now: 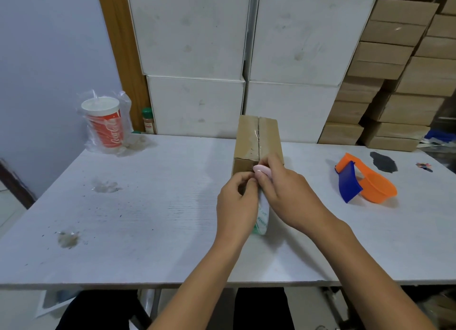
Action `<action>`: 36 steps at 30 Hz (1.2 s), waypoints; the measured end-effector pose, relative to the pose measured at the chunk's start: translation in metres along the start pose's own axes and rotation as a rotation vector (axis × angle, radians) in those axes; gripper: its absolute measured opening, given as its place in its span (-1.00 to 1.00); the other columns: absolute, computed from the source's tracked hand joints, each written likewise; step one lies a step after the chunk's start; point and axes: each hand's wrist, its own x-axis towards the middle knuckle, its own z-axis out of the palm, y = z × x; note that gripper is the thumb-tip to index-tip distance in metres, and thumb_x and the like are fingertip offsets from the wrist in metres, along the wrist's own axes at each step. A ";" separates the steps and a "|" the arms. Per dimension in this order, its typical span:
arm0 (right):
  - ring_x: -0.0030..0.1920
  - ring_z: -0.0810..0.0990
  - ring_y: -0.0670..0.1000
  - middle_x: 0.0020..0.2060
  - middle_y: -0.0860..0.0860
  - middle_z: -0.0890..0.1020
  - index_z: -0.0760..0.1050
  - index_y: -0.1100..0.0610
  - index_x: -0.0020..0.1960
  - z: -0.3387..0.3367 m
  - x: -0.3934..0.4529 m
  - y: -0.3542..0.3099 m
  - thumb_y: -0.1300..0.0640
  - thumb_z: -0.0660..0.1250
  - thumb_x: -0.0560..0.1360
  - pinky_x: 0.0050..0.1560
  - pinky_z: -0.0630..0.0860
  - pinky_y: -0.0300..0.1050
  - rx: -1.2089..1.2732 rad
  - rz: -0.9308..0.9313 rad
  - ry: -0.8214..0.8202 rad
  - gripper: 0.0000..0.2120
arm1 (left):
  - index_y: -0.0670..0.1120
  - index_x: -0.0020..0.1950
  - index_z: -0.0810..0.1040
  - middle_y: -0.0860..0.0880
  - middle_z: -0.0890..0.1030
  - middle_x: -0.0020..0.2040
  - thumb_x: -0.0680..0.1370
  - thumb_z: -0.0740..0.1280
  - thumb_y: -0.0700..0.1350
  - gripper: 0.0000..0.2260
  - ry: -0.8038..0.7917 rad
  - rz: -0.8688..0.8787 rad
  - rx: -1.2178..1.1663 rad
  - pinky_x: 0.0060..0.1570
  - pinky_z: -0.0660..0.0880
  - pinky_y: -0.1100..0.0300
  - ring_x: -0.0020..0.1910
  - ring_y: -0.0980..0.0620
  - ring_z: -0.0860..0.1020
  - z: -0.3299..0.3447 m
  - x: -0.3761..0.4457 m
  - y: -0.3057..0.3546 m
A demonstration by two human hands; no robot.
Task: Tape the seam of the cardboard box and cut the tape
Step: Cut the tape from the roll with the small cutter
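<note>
A small brown cardboard box (pixel 249 142) stands on the white table (pixel 148 206), with clear tape running along its top seam. My two hands meet at the box's near end. My right hand (pixel 288 193) grips a small pink cutter (pixel 262 169) against the seam edge. My left hand (pixel 237 206) pinches the tape strip just below the box's near top edge. A white tape roll with green print (pixel 262 218) shows edge-on between the two hands. Which hand carries its weight is hidden.
An orange and blue plastic tape dispenser (pixel 365 181) lies to the right of the box, near a dark stain (pixel 383 161). A Coca-Cola cup in a plastic bag (pixel 104 124) stands at the back left. White cartons (pixel 197 58) and brown boxes (pixel 394 82) are stacked behind the table.
</note>
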 end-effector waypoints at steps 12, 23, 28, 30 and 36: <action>-0.02 0.66 0.11 0.02 -0.10 0.70 0.39 -0.05 0.21 -0.003 0.002 -0.003 -0.09 0.08 0.75 -0.03 0.60 0.13 -0.172 -0.049 -0.002 -0.82 | 0.10 -0.05 0.68 0.14 0.74 -0.14 0.65 0.24 0.09 -0.75 0.054 0.044 0.111 0.07 0.64 -0.14 -0.08 0.08 0.70 0.000 0.006 -0.003; -0.01 0.67 0.12 0.07 -0.09 0.68 0.41 -0.10 0.23 -0.003 0.001 -0.002 -0.09 0.08 0.74 -0.05 0.62 0.13 -0.254 -0.064 0.016 -0.82 | 0.10 -0.04 0.68 0.16 0.74 -0.15 0.64 0.23 0.11 -0.75 0.083 0.062 0.169 0.09 0.63 -0.16 -0.09 0.11 0.70 0.002 0.004 -0.002; -0.06 0.66 0.12 0.03 -0.07 0.66 0.42 -0.08 0.26 -0.005 -0.001 -0.003 -0.10 0.06 0.75 -0.07 0.61 0.12 -0.268 -0.054 0.003 -0.78 | 0.10 -0.06 0.67 0.16 0.74 -0.14 0.65 0.24 0.10 -0.76 0.087 0.055 0.157 0.08 0.63 -0.16 -0.09 0.10 0.70 0.003 0.003 -0.002; -0.04 0.66 0.12 0.06 -0.08 0.67 0.42 -0.09 0.27 -0.005 -0.001 -0.004 -0.10 0.06 0.75 -0.06 0.61 0.12 -0.273 -0.052 0.001 -0.78 | 0.10 -0.05 0.67 0.16 0.74 -0.14 0.66 0.24 0.09 -0.76 0.091 0.056 0.163 0.07 0.63 -0.16 -0.08 0.10 0.70 0.003 0.003 -0.001; -0.10 0.64 0.14 -0.02 -0.04 0.63 0.41 -0.06 0.22 -0.005 0.001 -0.007 -0.08 0.05 0.76 -0.11 0.60 0.11 -0.325 -0.063 0.006 -0.80 | 0.11 -0.04 0.68 0.16 0.74 -0.15 0.66 0.25 0.10 -0.77 0.082 0.071 0.175 0.04 0.64 -0.14 -0.08 0.07 0.70 0.002 0.003 -0.001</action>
